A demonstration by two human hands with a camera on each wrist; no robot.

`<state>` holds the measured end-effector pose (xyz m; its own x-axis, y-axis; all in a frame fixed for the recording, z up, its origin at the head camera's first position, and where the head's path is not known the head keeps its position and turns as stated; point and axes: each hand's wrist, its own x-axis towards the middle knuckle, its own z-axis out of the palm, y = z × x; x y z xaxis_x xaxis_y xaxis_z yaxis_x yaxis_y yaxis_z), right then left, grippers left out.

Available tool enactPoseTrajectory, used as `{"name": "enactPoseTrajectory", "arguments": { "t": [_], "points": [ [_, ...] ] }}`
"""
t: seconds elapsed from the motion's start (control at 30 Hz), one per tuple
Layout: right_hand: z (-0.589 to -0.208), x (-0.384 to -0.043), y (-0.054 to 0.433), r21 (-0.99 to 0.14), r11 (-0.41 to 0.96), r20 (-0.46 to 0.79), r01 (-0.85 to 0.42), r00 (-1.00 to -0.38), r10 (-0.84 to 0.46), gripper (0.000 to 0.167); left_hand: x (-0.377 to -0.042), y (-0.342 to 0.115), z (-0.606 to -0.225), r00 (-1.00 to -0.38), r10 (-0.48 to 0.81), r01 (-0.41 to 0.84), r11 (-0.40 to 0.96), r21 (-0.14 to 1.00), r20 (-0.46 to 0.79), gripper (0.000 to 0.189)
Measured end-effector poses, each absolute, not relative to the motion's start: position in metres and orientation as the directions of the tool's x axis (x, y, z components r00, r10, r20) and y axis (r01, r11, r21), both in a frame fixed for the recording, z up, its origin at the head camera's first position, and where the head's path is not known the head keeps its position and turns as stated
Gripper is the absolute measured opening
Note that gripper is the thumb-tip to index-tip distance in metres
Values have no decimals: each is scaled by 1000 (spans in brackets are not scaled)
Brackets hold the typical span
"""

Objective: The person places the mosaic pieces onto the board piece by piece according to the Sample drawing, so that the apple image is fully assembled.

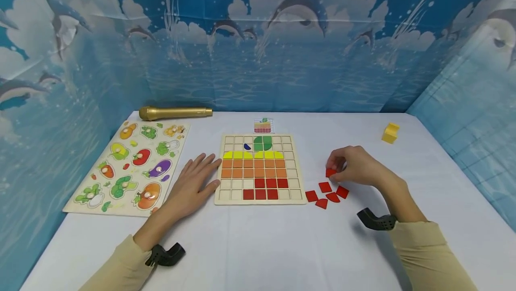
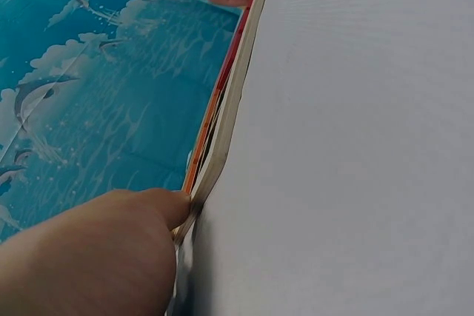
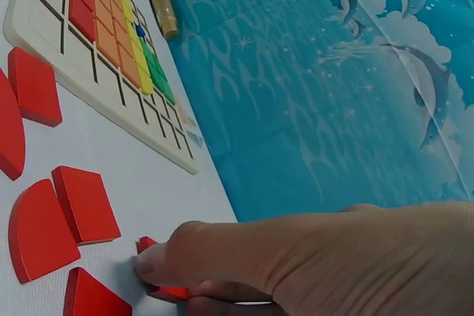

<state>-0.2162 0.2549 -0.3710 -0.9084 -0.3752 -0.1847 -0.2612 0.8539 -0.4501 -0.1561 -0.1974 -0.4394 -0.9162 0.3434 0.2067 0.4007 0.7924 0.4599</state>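
Observation:
A wooden grid board [image 1: 296, 194] lies mid-table, with red, orange, yellow and green pieces plus one small blue piece set in its cells. My left hand [image 1: 192, 189] lies flat with straight fingers, fingertips and thumb at the board's left edge. To the right of the board, my right hand [image 1: 359, 165] pinches a red tile [image 1: 330, 173] between thumb and fingers. In the right wrist view the same red tile [image 3: 167, 292] shows under the thumb, partly hidden. Several loose red pieces [image 1: 324, 187], some square and some with a curved side, lie between that hand and the board.
A vegetable puzzle board [image 1: 137, 177] lies at the left, with a gold microphone [image 1: 177, 112] behind it. Beyond the grid board lies a small picture card [image 1: 264, 126]. Yellow blocks [image 1: 390, 133] stand at the back right. A dolphin-print curtain [image 1: 258, 71] encloses the table.

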Motion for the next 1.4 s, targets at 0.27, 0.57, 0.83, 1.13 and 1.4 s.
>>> {"name": "enactPoseTrajectory", "arguments": {
  "t": [0.27, 0.57, 0.83, 1.13, 1.4],
  "points": [
    [-372, -212, 244, -448, 835, -65, -319, -920, -386, 27, -156, -199, -443, -911, 346, 412, 794, 447, 223, 60],
    [-371, -197, 204, -516, 743, 41, -426, -879, -475, 29, -155, -195, -441, -915, 341, 402, 798, 449, 215, 61],
    [-378, -188, 161, -545, 655, 140, -524, -827, -545, 28, -156, -196, -438, -917, 343, 400, 803, 442, 205, 61],
    [-383, -181, 111, -564, 627, 137, -537, -810, -571, 27, -157, -199, -438, -918, 342, 397, 802, 446, 203, 61],
    [-398, -179, 87, -602, 533, 226, -595, -767, -601, 12, -157, -199, -439, -917, 346, 398, 798, 453, 198, 61]
  ]
}}
